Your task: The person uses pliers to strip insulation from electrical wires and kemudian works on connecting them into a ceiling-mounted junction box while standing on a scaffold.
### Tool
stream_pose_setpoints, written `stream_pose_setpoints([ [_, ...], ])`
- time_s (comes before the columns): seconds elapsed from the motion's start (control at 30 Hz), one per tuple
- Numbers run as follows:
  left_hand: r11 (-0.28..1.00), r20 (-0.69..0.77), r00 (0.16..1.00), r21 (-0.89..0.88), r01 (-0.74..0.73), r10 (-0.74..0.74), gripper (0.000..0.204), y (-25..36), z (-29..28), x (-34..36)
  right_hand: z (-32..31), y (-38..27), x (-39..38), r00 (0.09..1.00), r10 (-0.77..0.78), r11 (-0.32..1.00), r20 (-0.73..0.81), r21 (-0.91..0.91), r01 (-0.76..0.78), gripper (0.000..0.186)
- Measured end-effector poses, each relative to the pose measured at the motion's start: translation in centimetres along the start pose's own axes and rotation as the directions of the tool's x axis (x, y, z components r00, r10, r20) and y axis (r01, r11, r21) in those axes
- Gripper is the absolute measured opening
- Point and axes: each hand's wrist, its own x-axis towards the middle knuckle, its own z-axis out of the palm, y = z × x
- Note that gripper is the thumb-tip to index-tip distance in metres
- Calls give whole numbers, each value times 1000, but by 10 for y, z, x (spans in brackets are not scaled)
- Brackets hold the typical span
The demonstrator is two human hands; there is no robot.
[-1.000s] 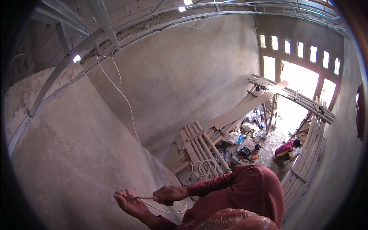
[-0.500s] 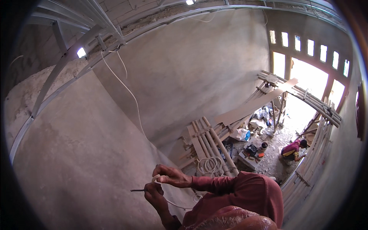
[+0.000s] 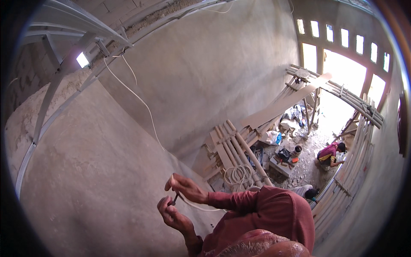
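Observation:
My left hand (image 3: 173, 214) is closed round a small dark thin tool (image 3: 174, 198), low at the bottom middle, with its fingertips just under my right hand. My right hand (image 3: 190, 188) has its fingers bent round the upper part of a white cable (image 3: 199, 207), which curves from between my hands down to the right. Its exact grip is partly hidden. Both arms are in dark red sleeves (image 3: 227, 200).
Bamboo scaffold poles (image 3: 242, 150) with a coiled cable (image 3: 235, 174) lie below. A long board (image 3: 280, 107), bags (image 3: 269, 137) and tools stand beyond. Two people work at right, one crouching (image 3: 329, 154), one partly hidden (image 3: 304, 192). Metal framing (image 3: 40, 120) runs overhead at left.
My hands moved right and up from a second ago; the dark tool's angle changed from level to tilted. The view shifted slightly, and a second person has appeared at lower right.

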Motion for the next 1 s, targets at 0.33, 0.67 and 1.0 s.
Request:
stream_pose_setpoints([
  [0.33, 972, 34, 999, -235, -8, 16, 50, -1, 15, 44, -3, 26, 57, 953, 231, 802, 197, 516, -301, 48],
  [0.67, 736, 14, 961, -640, 220, -275, 48, -20, 56, 91, -19, 50, 114, 875, 470, 518, 119, 765, -382, 22],
  [1.0, 780, 42, 935, -538, 319, -353, 39, -31, 49, 52, -27, 120, 127, 742, 611, 223, 277, 839, -497, 22],
])
